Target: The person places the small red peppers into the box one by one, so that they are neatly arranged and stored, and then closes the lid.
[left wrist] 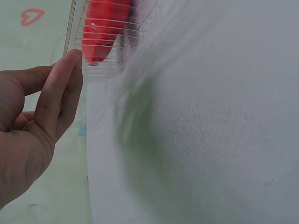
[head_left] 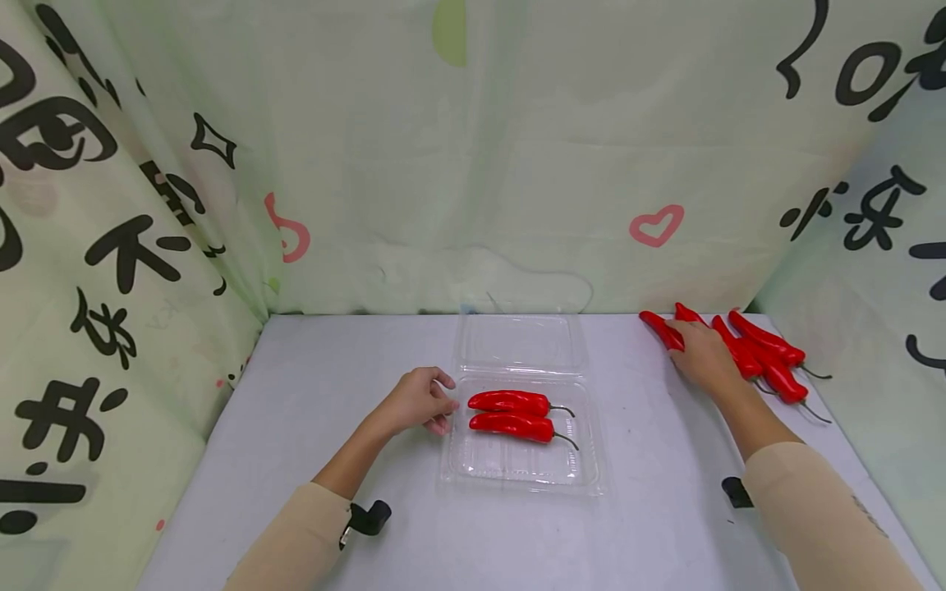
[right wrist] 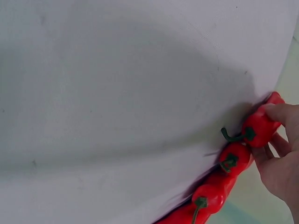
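Observation:
Two red chili peppers (head_left: 510, 401) with green stems lie side by side in an open clear plastic clamshell box (head_left: 510, 472), its lid (head_left: 521, 341) folded back. At the box's left edge is my left hand (head_left: 421, 400), fingertips touching the rim, fingers loosely bent; the left wrist view shows this hand (left wrist: 44, 100) beside the box's ribbed wall. Far to the right, my right hand (head_left: 702, 355) grips a red chili pepper (head_left: 660, 328). In the right wrist view, thumb and fingers hold this pepper (right wrist: 260, 127) from opposite sides, its stem pointing away from the hand.
Several more red chili peppers (head_left: 776, 349) lie in a pile at the table's back right, against the held one. Printed cloth (head_left: 517, 164) hangs behind and along both sides of the white table (head_left: 310, 361). Black straps (head_left: 369, 517) are on the wrists.

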The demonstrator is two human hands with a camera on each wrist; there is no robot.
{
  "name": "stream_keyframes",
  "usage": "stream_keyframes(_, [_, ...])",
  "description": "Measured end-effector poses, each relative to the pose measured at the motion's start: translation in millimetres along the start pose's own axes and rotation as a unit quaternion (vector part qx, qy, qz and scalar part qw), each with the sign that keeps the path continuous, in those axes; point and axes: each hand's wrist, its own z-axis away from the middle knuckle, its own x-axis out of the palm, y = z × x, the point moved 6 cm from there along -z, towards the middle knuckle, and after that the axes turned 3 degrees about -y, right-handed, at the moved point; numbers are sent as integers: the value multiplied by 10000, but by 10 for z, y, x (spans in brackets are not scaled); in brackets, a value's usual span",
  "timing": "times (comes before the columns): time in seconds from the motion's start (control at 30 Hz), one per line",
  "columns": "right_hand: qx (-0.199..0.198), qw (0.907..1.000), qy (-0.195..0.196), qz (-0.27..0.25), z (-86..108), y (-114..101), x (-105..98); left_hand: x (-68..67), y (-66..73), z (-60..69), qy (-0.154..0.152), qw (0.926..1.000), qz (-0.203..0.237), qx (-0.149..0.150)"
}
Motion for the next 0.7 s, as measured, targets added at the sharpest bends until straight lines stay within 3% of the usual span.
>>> stream_keyframes(0.7, [55, 9995, 155, -282, 113, -150, -175, -3, -16, -14, -81, 10000, 9, 1])
